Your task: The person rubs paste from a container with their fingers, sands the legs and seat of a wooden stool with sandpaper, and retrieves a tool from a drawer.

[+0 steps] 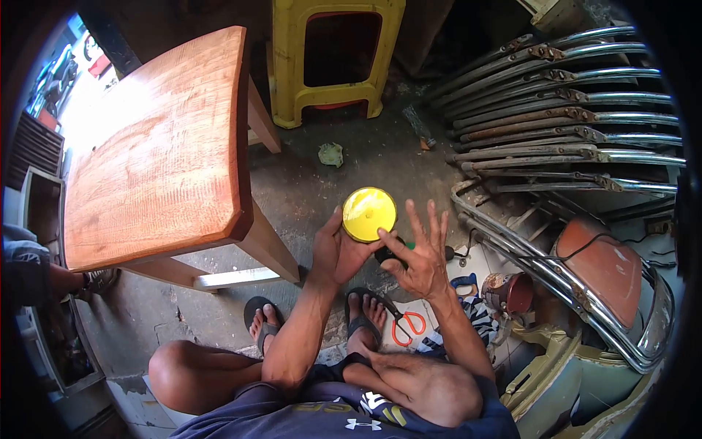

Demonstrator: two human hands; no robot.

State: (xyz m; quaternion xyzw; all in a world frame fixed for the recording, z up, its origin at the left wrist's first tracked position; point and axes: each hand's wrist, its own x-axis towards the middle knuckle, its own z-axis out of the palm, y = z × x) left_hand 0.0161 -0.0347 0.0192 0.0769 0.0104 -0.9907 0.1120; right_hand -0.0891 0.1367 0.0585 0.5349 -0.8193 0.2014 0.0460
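A round yellow disc (369, 212) with a small centre mark rests in my left hand (342, 252), whose thumb and fingers support its left and lower edge. My right hand (422, 252) is at the disc's right side, fingers spread, with one fingertip touching its lower right rim. Behind my right hand is a dark and green tool (386, 252), mostly hidden. On the floor below lie scissors (406, 328) with red-orange handles, close to my sandalled foot.
A wooden stool (161, 154) stands at left, a yellow plastic stool (287, 95) at the back. Stacked metal chair frames (556, 124) fill the right. A rusty can (512, 291) stands beside striped cloth (475, 322). Another person's leg (62, 279) shows at far left.
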